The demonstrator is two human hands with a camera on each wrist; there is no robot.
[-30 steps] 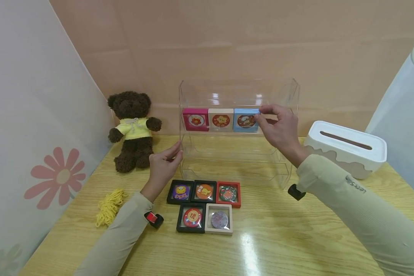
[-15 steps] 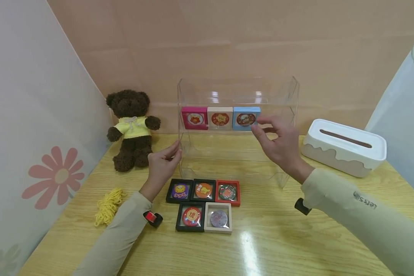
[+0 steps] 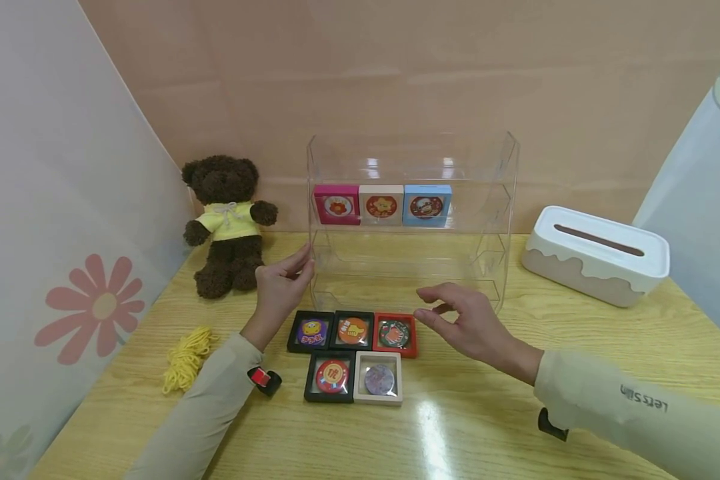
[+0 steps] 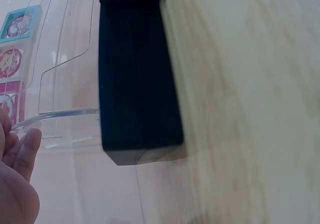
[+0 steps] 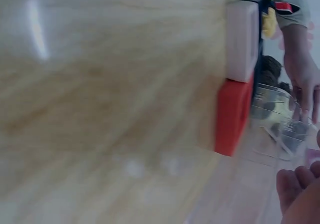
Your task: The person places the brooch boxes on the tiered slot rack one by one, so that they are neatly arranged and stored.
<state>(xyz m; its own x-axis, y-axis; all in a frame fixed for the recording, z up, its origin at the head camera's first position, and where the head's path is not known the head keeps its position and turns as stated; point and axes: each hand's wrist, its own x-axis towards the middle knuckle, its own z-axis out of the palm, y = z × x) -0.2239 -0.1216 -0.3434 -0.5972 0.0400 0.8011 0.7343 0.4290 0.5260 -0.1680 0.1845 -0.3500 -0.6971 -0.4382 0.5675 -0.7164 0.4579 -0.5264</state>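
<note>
At the left side of a clear acrylic display stand (image 3: 468, 157), my left hand (image 3: 279, 290) pinches its edge between thumb and fingers; the left wrist view shows the clear edge (image 4: 65, 113) at the fingertips. My right hand (image 3: 471, 323) holds nothing, thumb and fingers apart, fingertips right beside a red framed badge (image 3: 395, 335). On the stand's upper tier stand a magenta framed badge (image 3: 337, 205), a cream one (image 3: 381, 205) and a light-blue one (image 3: 427, 205). The red frame (image 5: 232, 116) and a pale frame (image 5: 242, 39) show in the right wrist view.
Two black framed badges (image 3: 311, 331) lie left of the red one, with another black (image 3: 330, 377) and a cream one (image 3: 378, 379) in front. A teddy bear (image 3: 228, 227) and yellow yarn (image 3: 189, 360) are left; a tissue box (image 3: 600, 253) is right.
My right hand has let go of the light-blue framed badge on the upper tier and come down toward the red framed badge. My left hand has stayed at the stand's edge.
</note>
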